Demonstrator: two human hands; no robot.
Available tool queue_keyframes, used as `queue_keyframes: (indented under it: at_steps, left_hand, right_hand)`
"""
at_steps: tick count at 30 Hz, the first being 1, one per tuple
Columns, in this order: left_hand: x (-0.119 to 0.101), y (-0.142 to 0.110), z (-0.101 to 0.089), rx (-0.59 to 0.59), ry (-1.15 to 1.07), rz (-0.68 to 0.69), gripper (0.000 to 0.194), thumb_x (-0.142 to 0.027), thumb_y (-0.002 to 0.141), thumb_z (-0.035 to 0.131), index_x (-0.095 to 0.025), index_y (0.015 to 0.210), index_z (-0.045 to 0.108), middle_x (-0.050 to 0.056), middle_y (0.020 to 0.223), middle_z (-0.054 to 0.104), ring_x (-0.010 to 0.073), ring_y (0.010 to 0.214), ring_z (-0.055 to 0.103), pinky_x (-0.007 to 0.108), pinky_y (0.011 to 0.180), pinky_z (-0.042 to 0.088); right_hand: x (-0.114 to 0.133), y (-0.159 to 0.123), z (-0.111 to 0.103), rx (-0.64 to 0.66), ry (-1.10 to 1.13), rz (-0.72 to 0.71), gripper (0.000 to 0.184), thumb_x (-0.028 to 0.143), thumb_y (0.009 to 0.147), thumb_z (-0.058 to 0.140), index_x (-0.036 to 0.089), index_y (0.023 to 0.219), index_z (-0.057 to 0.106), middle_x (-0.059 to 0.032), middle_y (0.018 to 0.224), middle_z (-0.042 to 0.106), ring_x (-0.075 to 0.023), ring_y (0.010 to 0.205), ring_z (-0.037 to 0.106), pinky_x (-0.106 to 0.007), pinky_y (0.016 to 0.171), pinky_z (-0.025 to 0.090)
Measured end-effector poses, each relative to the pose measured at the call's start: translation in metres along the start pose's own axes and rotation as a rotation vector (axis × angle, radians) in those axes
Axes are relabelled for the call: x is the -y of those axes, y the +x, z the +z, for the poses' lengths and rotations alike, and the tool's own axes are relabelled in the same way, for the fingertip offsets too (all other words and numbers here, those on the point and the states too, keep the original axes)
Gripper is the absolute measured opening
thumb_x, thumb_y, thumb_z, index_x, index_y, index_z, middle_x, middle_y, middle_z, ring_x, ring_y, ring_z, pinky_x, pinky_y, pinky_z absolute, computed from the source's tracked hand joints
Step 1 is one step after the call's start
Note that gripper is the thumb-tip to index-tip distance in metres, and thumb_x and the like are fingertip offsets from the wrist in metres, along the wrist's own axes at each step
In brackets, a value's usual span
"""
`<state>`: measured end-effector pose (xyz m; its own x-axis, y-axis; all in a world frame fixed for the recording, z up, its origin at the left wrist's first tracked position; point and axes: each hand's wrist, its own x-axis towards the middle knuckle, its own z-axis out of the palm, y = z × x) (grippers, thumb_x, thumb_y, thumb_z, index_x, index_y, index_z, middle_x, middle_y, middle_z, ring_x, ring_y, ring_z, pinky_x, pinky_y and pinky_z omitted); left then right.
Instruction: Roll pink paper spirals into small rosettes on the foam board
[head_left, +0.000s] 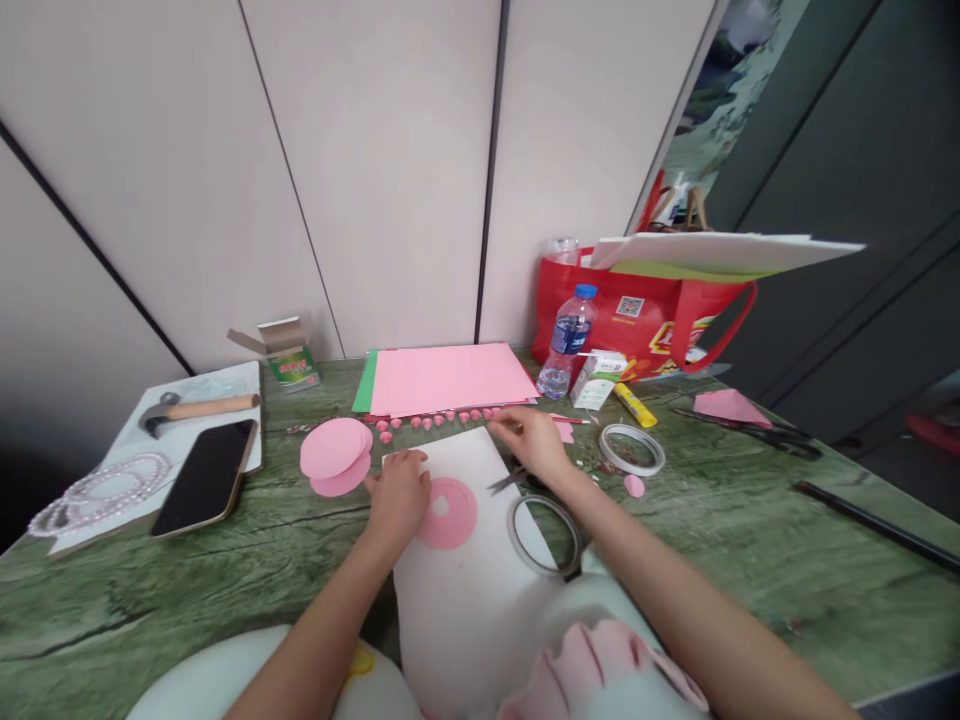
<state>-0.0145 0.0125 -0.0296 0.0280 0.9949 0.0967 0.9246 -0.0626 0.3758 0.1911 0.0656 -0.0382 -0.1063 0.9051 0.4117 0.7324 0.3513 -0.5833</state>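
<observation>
My left hand (397,497) rests with curled fingers on a white sheet (465,580), its thumb side touching a pink paper ring (448,512) lying there. My right hand (531,440) reaches past the sheet's far corner to a row of small pink folded pieces (439,420), fingers pinched close at one of them; what it grips is too small to make out. A stack of pink paper circles (336,455) lies left of my left hand. Scissors (508,482) lie under my right wrist.
Pink and green paper sheets (448,378) lie at the back. Two tape rolls (631,448) (544,535), a glue stick (634,405), a water bottle (568,340), a red bag (645,315), a phone (206,477), a hammer (196,408) and beads (105,490) surround the work area on the green table (720,520).
</observation>
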Motion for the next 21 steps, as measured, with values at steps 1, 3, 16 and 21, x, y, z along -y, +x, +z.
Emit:
queue_keyframes:
  at_steps: [1,3,16,21]
  left_hand:
    - [-0.001,-0.001,0.000,0.008,0.010,0.000,0.030,-0.013,0.078,0.040,-0.014,0.104,0.056,0.014,0.114,0.057,0.0298,0.109,0.046,0.047,0.082,0.036]
    - [-0.003,-0.002,0.002,0.023,0.014,0.014,0.032,-0.013,0.078,0.040,-0.014,0.107,0.054,0.014,0.116,0.056,0.0284,0.111,0.045,0.044,0.083,0.036]
    - [-0.008,-0.007,-0.002,0.058,0.019,0.092,0.028,-0.015,0.077,0.045,-0.015,0.103,0.057,0.013,0.110,0.060,0.0269,0.106,0.049,0.042,0.086,0.032]
    - [-0.009,-0.007,-0.004,0.145,-0.025,0.144,0.036,-0.024,0.061,0.065,-0.015,0.095,0.060,0.011,0.100,0.060,0.0263,0.096,0.052,0.035,0.079,0.036]
  right_hand:
    - [0.009,-0.009,-0.003,0.072,0.040,-0.024,0.017,0.033,0.078,0.055,0.020,0.082,0.065,-0.0030,0.081,0.068,-0.0154,0.072,0.060,-0.025,0.064,0.041]
    - [0.025,-0.026,-0.011,0.293,0.071,-0.108,0.019,0.039,0.074,0.060,0.021,0.078,0.065,-0.0015,0.079,0.066,-0.0146,0.069,0.058,-0.024,0.063,0.040]
    - [0.046,-0.064,-0.059,0.525,-0.494,-0.099,0.029,0.011,0.061,0.069,0.018,0.088,0.062,-0.0122,0.091,0.058,-0.0275,0.088,0.054,-0.031,0.066,0.038]
    - [0.070,-0.065,-0.076,0.470,-0.350,-0.133,0.027,0.019,0.067,0.067,0.022,0.093,0.061,-0.0084,0.089,0.062,-0.0238,0.079,0.059,-0.029,0.060,0.037]
